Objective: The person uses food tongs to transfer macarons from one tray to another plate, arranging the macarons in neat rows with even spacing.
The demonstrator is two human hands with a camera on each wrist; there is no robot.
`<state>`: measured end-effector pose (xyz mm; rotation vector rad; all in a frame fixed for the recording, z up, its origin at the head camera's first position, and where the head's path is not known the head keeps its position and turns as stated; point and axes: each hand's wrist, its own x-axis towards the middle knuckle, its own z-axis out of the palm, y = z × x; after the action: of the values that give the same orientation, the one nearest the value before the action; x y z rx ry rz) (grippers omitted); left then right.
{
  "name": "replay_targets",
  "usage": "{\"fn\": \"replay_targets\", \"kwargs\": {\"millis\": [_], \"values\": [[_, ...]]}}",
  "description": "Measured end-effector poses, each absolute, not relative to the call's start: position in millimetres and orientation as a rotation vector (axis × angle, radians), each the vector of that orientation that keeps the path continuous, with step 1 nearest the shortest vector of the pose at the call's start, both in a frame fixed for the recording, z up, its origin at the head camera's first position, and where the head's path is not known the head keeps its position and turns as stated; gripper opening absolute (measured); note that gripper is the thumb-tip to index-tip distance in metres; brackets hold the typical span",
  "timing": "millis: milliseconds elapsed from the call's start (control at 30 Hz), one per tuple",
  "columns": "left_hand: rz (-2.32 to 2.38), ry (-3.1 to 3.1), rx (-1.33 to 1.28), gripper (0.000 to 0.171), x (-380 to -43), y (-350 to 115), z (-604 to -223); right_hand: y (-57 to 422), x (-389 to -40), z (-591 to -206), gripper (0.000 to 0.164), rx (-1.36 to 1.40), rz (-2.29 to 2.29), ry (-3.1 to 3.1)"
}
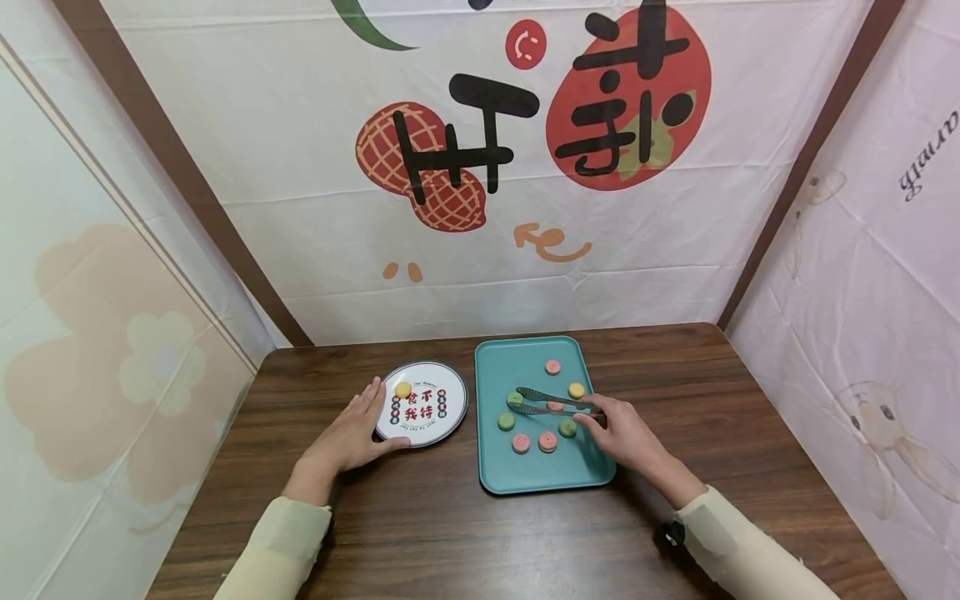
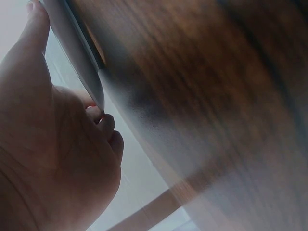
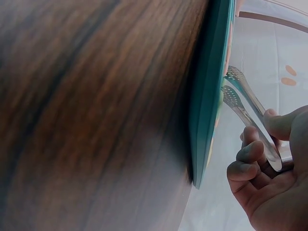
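A white round plate (image 1: 429,425) with dark rim and printed characters carries one yellow macaron (image 1: 402,389). My left hand (image 1: 351,432) holds its left edge, thumb at the near rim and fingers along the far side; the left wrist view shows fingers bent at the plate's edge (image 2: 79,53). My right hand (image 1: 624,432) grips metal tongs (image 1: 551,395) over the teal tray (image 1: 517,471). The parted tong tips lie about a green macaron (image 1: 515,399); whether they touch it I cannot tell. In the right wrist view, thumb and fingers hold the tongs (image 3: 252,110).
On the tray lie several more macarons: pink (image 1: 547,441), green (image 1: 506,421) and yellow (image 1: 576,390). A brown wooden table (image 1: 420,533) carries tray and plate. Printed cloth (image 1: 315,233) hangs behind the table and at both sides.
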<state>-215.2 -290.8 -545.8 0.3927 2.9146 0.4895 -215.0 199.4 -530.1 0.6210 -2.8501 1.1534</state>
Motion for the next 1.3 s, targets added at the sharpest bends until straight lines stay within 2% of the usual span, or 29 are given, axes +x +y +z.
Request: {"fn": "replay_targets", "kwargs": {"millis": [1300], "values": [[0.495,2.907,0.407,0.128,-213.8,-290.4,-543.5,193.9,-217.7,-530.6,0.032,0.677,1.167,-2.764]]}}
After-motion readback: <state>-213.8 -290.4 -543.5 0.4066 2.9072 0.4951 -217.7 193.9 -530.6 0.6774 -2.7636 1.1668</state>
